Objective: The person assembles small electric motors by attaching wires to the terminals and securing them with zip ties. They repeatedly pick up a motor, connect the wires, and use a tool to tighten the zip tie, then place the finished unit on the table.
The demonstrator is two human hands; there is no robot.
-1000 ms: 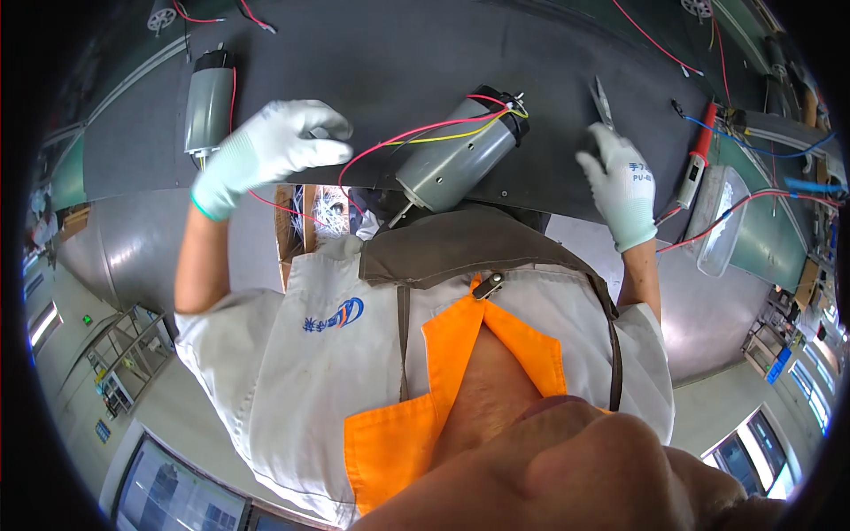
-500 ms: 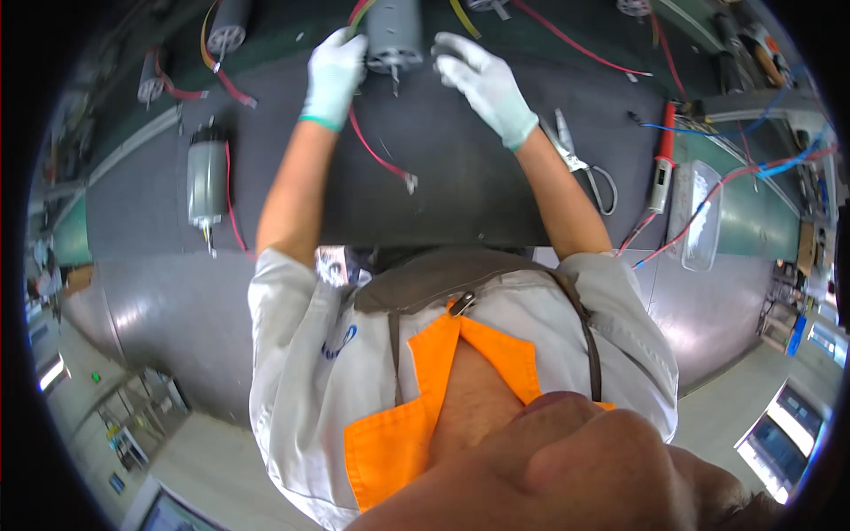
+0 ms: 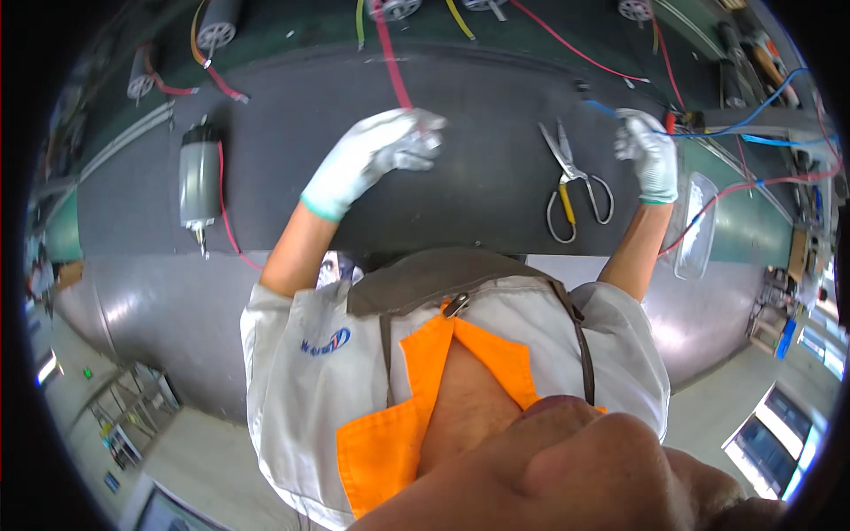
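My white-gloved left hand (image 3: 376, 152) is over the middle of the dark mat, fingers curled round a red wire (image 3: 390, 57). That wire stretches up to a grey motor (image 3: 398, 9) cut off by the upper edge; its held end is hidden. On the right, my gloved right hand (image 3: 648, 155) has bent fingers around a blue lead (image 3: 602, 107) with a dark tip. Beside its knuckles shows the red part of a pen-shaped tool (image 3: 670, 121), the remainder covered by the hand. Scissors (image 3: 567, 168) with a yellow piece on one handle lie between my hands.
A grey motor (image 3: 199, 177) with a red wire lies at the left. More motors (image 3: 216, 34) with red and yellow wires line the far side. A clear tray (image 3: 696, 226) rests right of my right wrist, with a red cable (image 3: 753, 183) crossing over it.
My left hand has come nearer and right, drawing the red wire, and the middle motor stands farther back. My right hand has moved right, and the blue lead's tip has shifted left. The scissors are uncovered.
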